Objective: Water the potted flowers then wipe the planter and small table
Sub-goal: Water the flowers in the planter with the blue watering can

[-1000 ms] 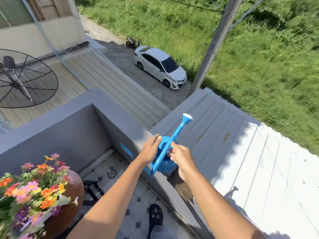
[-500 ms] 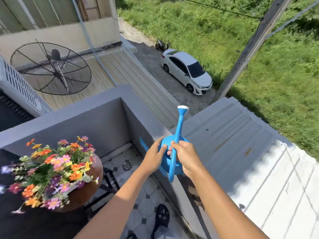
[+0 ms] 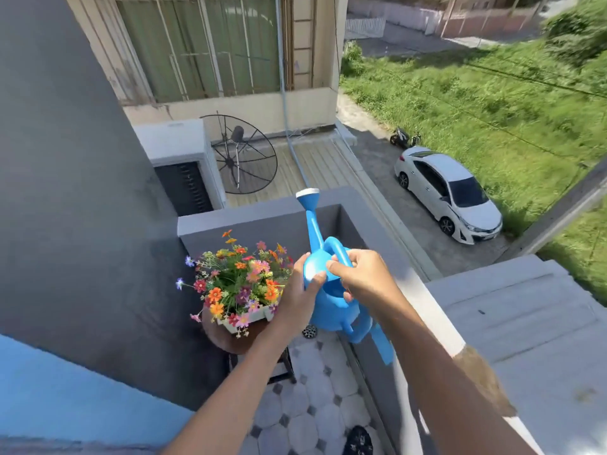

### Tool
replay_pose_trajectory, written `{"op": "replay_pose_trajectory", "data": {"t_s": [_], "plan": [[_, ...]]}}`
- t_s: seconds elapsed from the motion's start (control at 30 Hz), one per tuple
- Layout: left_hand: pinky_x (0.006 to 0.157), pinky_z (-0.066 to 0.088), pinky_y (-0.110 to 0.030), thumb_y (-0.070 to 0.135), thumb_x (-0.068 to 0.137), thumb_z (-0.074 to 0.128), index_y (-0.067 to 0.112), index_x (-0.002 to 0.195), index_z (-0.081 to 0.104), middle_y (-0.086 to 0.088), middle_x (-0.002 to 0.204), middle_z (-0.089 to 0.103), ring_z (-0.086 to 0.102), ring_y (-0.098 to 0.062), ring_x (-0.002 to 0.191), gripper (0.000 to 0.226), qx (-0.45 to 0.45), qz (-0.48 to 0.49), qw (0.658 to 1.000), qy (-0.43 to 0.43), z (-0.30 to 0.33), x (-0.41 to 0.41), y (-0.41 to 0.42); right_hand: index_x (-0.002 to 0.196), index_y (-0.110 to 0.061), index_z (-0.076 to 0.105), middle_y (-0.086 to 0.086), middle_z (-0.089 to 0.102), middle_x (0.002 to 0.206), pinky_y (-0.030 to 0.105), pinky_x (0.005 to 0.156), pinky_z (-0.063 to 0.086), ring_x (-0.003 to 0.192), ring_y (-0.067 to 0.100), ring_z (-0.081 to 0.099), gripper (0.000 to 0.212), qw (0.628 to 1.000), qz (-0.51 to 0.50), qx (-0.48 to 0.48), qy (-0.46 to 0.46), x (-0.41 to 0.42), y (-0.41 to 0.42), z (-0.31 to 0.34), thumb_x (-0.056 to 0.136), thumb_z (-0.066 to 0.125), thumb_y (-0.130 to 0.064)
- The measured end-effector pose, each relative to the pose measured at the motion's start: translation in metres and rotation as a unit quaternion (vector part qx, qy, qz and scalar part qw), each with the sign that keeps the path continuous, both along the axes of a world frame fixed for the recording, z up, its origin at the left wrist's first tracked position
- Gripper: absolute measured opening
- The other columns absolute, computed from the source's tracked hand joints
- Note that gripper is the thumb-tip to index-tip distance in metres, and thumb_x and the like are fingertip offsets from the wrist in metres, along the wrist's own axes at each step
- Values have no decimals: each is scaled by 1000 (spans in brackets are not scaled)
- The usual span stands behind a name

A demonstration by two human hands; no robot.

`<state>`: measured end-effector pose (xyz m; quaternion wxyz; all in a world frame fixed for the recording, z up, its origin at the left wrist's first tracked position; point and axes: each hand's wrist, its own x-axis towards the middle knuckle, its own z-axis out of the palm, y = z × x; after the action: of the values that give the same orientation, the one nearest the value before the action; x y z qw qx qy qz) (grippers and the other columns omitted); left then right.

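Observation:
A blue watering can [image 3: 331,307] with a white-tipped spout is held up in both hands, spout pointing up and away. My right hand [image 3: 364,277] grips its top handle. My left hand [image 3: 297,297] presses against its left side. Just left of the can, colourful flowers [image 3: 239,277] fill a white planter [image 3: 254,320]. The planter rests on a small round brown table [image 3: 218,334] with dark legs, standing in the balcony corner.
A grey parapet wall [image 3: 387,254] runs along the right of the can, with a drop to roofs and a white car [image 3: 450,192] beyond. A dark grey wall [image 3: 72,192] closes the left. The floor [image 3: 312,405] is tiled, with a round drain [image 3: 309,331].
The view swung left, bringing the flowers toward the centre. The watering can came off the parapet ledge and moved left toward the planter, its spout still up.

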<state>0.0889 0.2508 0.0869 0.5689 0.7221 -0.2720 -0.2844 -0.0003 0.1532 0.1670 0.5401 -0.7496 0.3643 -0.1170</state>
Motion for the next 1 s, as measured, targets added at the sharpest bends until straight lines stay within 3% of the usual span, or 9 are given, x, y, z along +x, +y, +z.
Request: {"op": "replay_pose_trajectory", "data": {"t_s": [0.13,0.27,0.37,0.47,0.57,0.63,0.67,0.73,1.0], "plan": [[86,52,-42,39,95,47,38,121,46,2,110,61,62,-19,99,25,-30,33,999,10,13,11,48,74,6,53,10,44,60,30,43,40,49,21,42,30,995,59,-73,44,26,36,12,86,57,-21],[87,54,-42,47,94,43,47,109,46,0,110,62,62,-21,98,15,-13,71,997,9,12,18,82,70,-1,51,13,49,60,36,50,44,49,25,45,32,981,111,-142,74,49,62,21,91,57,-23],[82,35,1,41,99,38,41,108,43,7,109,60,58,-10,95,10,41,93,995,-2,12,22,100,71,-3,53,8,47,53,27,44,37,44,24,46,31,965,160,-176,111,63,74,29,94,55,-22],[73,31,5,39,101,36,38,107,43,7,102,60,56,4,88,10,56,109,992,7,22,23,111,64,-9,43,6,44,55,26,42,32,48,27,47,36,947,190,-216,141,77,81,35,95,54,-23],[56,16,17,36,103,33,24,111,44,17,81,46,34,30,61,18,79,109,991,6,30,22,122,63,-10,36,9,45,56,28,42,33,51,31,51,38,918,229,-257,197,93,88,41,96,52,-22],[65,32,7,40,101,34,22,104,43,10,78,47,41,20,64,20,97,134,986,21,24,22,120,64,-9,37,12,50,55,28,41,36,49,32,56,35,896,253,-276,237,102,91,43,96,50,-19],[69,40,-11,43,100,35,20,105,45,2,82,52,47,8,68,26,95,147,984,33,21,22,119,65,-8,37,13,51,55,27,41,38,46,30,56,35,888,261,-283,250,105,92,43,96,50,-18],[60,37,-30,48,98,36,16,110,47,-13,91,56,48,-12,71,36,88,144,984,50,18,20,117,66,-9,37,13,51,56,27,44,41,43,28,56,35,879,270,-289,265,109,91,42,97,50,-20],[68,39,-33,58,95,30,20,116,44,-10,103,59,56,-21,89,46,114,117,985,61,20,17,114,64,-12,33,9,47,56,24,39,34,40,23,51,40,875,271,-290,276,112,86,39,99,49,-22]]}}
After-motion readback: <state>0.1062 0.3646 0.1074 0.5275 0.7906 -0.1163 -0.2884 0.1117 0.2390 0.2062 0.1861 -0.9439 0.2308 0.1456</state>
